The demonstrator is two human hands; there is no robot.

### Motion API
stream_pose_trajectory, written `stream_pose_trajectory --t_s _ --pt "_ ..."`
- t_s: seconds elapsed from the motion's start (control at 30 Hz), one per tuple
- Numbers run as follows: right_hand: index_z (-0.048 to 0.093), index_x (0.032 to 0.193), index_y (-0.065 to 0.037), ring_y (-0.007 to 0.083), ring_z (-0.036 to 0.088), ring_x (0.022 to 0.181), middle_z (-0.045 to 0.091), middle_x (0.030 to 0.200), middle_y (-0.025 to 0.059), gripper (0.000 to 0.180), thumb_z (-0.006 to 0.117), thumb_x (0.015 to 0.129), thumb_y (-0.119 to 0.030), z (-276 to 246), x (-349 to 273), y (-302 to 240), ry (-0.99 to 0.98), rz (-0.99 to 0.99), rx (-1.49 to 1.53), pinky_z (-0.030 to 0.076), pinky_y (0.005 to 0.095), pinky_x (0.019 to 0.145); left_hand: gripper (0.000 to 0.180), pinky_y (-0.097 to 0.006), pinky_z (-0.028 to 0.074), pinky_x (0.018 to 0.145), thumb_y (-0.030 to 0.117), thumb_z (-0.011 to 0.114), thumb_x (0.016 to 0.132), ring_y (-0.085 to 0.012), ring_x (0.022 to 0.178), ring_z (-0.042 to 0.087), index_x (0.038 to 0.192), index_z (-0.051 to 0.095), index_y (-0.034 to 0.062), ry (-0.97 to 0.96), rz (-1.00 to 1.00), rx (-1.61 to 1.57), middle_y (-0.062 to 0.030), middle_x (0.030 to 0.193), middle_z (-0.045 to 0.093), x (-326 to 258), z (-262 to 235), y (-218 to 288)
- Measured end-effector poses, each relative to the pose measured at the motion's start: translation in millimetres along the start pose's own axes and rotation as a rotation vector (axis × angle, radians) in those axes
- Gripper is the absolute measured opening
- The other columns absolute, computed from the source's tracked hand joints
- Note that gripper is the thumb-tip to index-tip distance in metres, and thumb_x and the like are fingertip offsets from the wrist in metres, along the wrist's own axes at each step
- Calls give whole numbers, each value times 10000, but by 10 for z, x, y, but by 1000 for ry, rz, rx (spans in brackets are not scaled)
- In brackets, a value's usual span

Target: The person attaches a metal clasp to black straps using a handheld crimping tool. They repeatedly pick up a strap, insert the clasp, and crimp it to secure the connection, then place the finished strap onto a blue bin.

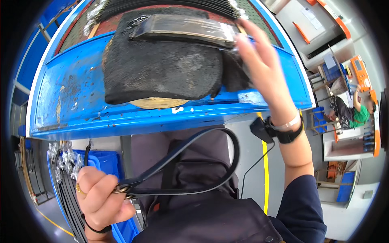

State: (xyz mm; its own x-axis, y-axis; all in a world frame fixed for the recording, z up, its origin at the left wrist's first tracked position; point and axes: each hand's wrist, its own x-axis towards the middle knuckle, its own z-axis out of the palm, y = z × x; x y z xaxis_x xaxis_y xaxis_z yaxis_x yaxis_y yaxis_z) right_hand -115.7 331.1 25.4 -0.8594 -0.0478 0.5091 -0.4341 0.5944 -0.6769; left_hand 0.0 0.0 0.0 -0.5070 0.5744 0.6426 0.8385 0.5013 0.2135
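Observation:
My left hand (98,197) is closed around a black belt (236,152) near its brass-coloured buckle. The strap bends out to the right in a wide loop above my lap. Over the right side of the blue workbench, my right hand (265,65) is slightly blurred, with its fingers stretched out and the thumb and forefinger apart. It reaches the right end of a long block (186,30) covered in clear plastic; whether it touches the block I cannot tell. Under that block lies a worn black mat (158,73), with a round wooden board (160,103) showing beneath its front edge.
A row of black straps (170,7) lies at the bench's far side. Several belts with plastic-wrapped buckles (67,162) hang at lower left beside a blue bin (107,162). A thin cable (257,164) runs from my right wrist. A person in green (360,115) sits far right.

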Motion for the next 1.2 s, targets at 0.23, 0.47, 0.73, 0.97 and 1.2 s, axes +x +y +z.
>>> stream_pose_trajectory --t_s 0.23,0.47,0.73,0.97,1.2 --pt "671 995 -83 321 241 1317 437 1331 95 274 507 871 -264 -150 -619 -271 -117 -258 -890 91 472 1069 122 -288 390 497 147 619 558 -189 615 485 599 536 68 53 57 -24 -56 761 543 220 201 58" --pt "696 947 -181 433 158 1317 348 1392 107 370 433 886 -435 -127 -968 -727 -285 -403 -539 82 544 1061 142 -255 363 483 156 604 507 -166 610 462 598 532 75 138 39 7 -37 729 527 328 326 186" --pt "688 981 -278 470 -18 1321 156 1479 50 394 445 842 -556 63 -1202 -808 -363 -726 -463 -34 625 1027 157 -322 383 507 123 632 530 -216 643 489 639 553 44 78 79 -18 -78 803 540 364 311 240" --pt "672 1019 -280 480 -10 1319 135 1475 124 413 445 836 -573 74 -1169 -838 -447 -679 -330 -27 616 1032 129 -250 349 472 126 608 507 -168 632 463 603 538 76 152 59 16 -34 725 527 375 357 244" --pt "563 1194 -99 378 225 1321 341 1369 228 513 393 882 -468 -104 -874 -500 18 -239 -367 160 474 1061 127 -269 357 476 127 596 507 -176 615 469 586 522 60 146 74 14 -42 730 524 305 324 194"
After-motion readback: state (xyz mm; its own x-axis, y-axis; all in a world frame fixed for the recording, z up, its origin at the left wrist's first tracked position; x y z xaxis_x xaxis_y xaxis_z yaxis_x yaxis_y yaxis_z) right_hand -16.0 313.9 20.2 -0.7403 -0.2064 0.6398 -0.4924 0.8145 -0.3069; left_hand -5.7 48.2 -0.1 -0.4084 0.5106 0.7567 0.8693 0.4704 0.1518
